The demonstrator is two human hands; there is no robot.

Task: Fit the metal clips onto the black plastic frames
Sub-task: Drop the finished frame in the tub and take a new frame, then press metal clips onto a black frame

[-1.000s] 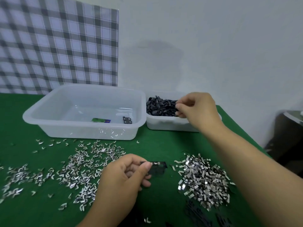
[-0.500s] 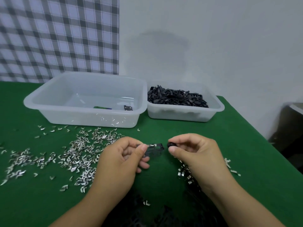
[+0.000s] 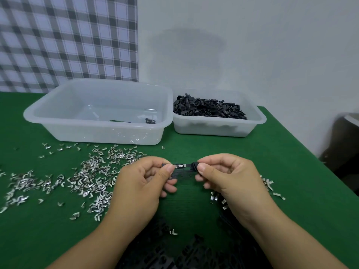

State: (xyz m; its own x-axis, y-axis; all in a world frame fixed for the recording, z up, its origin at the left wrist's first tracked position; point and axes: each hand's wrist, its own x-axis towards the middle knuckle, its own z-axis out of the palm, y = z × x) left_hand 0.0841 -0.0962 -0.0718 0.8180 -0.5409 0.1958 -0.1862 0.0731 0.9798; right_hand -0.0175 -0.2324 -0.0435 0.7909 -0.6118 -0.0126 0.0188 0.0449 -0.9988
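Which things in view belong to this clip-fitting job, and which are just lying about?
In the job: black frame in left hand, metal clip on it, black piece pinched by right hand, loose clips, small tub of black parts.
Lying about: checked cloth, green item in large tub, dark object at far right.

Green table [image 3: 291, 171] with its load.
Upper centre: large translucent tub [image 3: 97, 133], with a smaller tub [image 3: 213, 131] just beside it on the right. Left and centre: loose metal clips [image 3: 93, 171], thickly scattered; a second clip heap [image 3: 269, 184] at centre right. Bottom centre: black plastic frames [image 3: 174, 253], lying flat.
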